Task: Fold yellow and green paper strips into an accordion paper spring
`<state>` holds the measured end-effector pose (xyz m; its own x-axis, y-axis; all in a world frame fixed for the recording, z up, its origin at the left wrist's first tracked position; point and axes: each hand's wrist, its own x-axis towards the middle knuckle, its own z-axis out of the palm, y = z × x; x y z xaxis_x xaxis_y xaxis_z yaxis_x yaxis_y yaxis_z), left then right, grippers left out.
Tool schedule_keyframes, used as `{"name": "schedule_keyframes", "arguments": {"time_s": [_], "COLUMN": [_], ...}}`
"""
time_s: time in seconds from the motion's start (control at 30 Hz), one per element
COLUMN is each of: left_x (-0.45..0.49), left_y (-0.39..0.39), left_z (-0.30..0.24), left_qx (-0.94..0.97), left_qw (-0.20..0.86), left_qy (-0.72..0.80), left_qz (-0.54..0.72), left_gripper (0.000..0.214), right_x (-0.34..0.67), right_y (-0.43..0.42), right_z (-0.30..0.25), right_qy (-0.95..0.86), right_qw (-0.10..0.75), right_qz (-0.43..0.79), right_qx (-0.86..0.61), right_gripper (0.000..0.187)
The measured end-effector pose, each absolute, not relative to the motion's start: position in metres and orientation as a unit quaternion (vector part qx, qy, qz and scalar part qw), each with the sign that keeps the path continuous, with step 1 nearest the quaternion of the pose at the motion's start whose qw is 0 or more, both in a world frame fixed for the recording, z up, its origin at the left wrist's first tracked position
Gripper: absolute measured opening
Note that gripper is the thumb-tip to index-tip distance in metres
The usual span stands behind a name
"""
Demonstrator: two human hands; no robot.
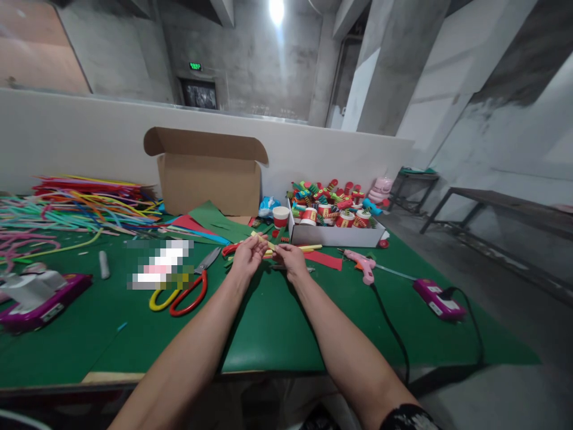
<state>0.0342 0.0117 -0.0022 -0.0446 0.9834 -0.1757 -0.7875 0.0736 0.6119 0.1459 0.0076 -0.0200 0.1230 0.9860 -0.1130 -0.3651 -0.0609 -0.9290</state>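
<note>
Above the middle of the green table, my left hand [249, 255] and my right hand [290, 260] face each other, both closed on a narrow yellow strip [265, 241]. It slants between their fingertips; whether it is paper or foam I cannot tell. Under and behind the hands lie more yellow strips and a red paper strip [324, 260]. A red-and-white paper cup [281, 217] stands just beyond. Left of my left hand rest large scissors [190, 294] with one red and one yellow handle loop. Another red handle [230, 249] shows beside that hand.
A white box [336, 233] of decorated cups stands back right. The pink glue gun [362, 264] lies right, its cord crossing the table edge, near a purple power strip [439, 300]. Left are coloured pipe cleaners [80, 206] and another power strip [45, 304]. A cardboard box [209, 182] stands behind.
</note>
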Motion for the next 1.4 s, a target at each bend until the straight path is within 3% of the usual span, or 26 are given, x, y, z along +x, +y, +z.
{"name": "schedule_keyframes", "arguments": {"time_s": [0.43,1.4], "left_x": [0.0308,0.0362], "left_y": [0.0136,0.0110], "left_z": [-0.0045,-0.0032], "left_qx": [0.226,0.266], "left_qw": [0.655,0.597], "left_qy": [0.313,0.344], "left_qz": [0.650,0.674], "left_gripper": [0.010,0.030], "right_x": [0.1498,0.1425], "right_y": [0.0095,0.0051], "right_z": [-0.0245,-0.0225], "right_qy": [-0.340,-0.401], "right_qw": [0.587,0.575], "right_qz": [0.574,0.539], "right_qx": [-0.460,-0.467], "right_gripper": [0.011,0.014]}}
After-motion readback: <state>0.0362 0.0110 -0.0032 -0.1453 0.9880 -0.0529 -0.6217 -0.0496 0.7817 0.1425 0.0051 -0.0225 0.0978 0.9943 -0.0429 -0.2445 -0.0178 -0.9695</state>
